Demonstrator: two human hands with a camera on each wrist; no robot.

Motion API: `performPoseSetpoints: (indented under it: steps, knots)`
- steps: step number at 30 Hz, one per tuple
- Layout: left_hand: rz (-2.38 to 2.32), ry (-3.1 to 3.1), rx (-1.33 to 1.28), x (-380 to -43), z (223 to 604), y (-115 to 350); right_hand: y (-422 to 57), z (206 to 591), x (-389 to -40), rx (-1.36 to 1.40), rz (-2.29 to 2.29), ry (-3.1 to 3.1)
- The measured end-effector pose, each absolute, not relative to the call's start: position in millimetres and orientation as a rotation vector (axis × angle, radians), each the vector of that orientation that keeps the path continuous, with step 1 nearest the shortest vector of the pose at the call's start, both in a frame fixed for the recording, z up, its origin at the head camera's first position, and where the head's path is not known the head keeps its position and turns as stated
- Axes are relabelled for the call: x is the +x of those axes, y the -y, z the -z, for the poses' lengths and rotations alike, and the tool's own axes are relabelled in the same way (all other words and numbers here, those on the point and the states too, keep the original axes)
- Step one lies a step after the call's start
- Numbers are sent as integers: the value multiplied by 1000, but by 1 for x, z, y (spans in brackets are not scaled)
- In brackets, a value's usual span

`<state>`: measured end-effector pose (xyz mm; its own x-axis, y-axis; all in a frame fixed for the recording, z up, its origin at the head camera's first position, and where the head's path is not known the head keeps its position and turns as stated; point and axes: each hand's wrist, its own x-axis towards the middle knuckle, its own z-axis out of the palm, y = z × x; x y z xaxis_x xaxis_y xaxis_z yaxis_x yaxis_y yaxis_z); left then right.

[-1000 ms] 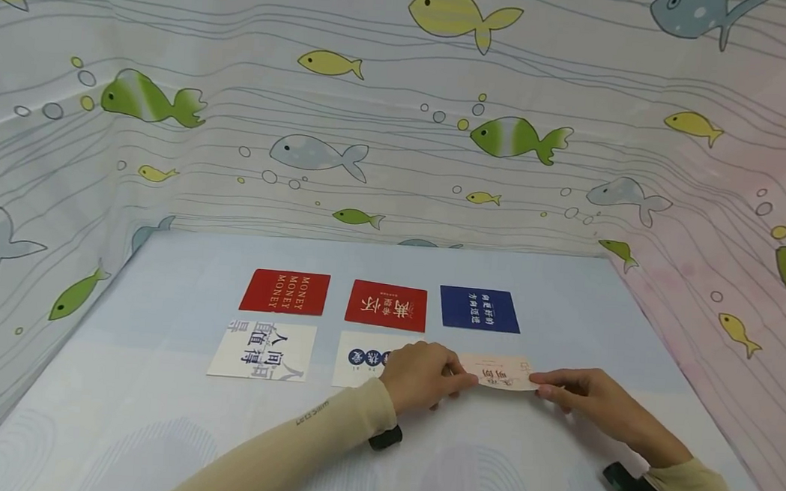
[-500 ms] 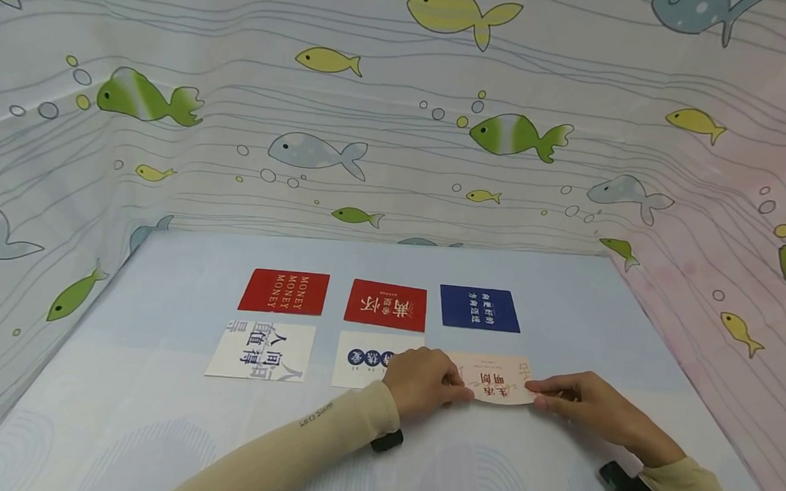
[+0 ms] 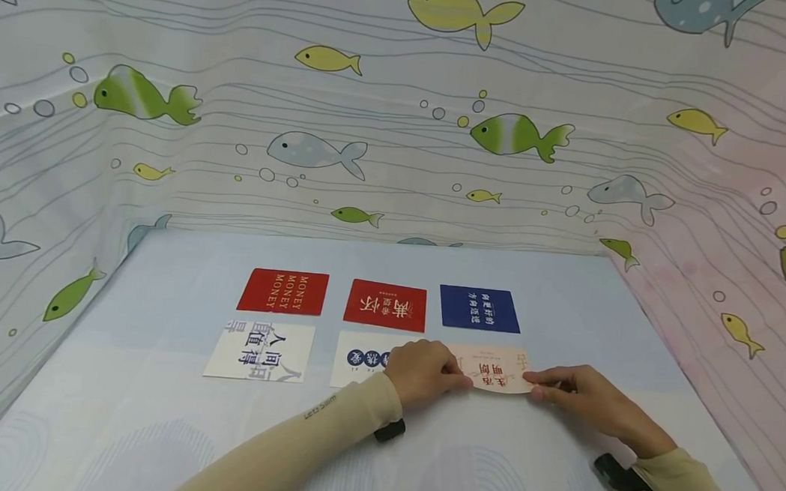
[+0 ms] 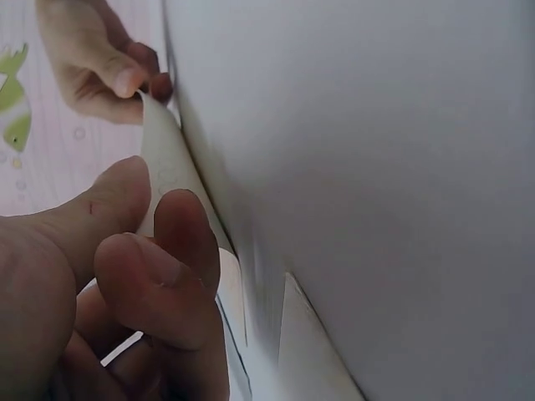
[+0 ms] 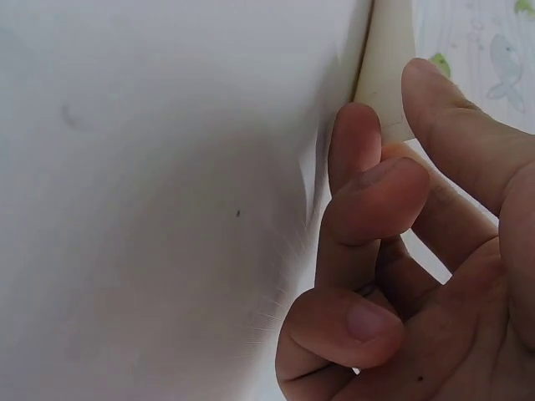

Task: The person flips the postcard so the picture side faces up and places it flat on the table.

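Between the two hands is a pale pink card (image 3: pixel 493 368) with red lettering, its near edge bowed. My left hand (image 3: pixel 422 373) pinches the card's left side between thumb and fingers. On the opposite side, my right hand (image 3: pixel 580 396) pinches the right edge. The left wrist view shows the card (image 4: pixel 171 163) curving up from the table surface. In the right wrist view the card's edge (image 5: pixel 389 83) shows between thumb and forefinger. A white card with blue circles (image 3: pixel 366 358) lies just left, partly covered by my left hand.
A red MONEY card (image 3: pixel 283 291), a second red card (image 3: pixel 385 305) and a dark blue card (image 3: pixel 480 309) form the back row on the table (image 3: pixel 152 426). A white card with large blue characters (image 3: pixel 261 351) lies front left. A fish-patterned curtain (image 3: pixel 400 126) surrounds the table.
The pink card, held in both hands, first tipped toward me, then moved back slightly away and a little left. The other cards stayed in place.
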<state>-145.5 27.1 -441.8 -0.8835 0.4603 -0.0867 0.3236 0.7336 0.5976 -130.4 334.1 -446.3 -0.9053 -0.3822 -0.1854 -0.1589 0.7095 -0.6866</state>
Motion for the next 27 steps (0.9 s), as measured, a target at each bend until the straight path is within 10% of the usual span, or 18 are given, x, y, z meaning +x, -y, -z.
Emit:
performPoseSetpoints:
  steps: [27]
  knots:
    - [-899, -2713, 620, -147, 443, -28, -333, 446, -128, -398, 934, -2676]
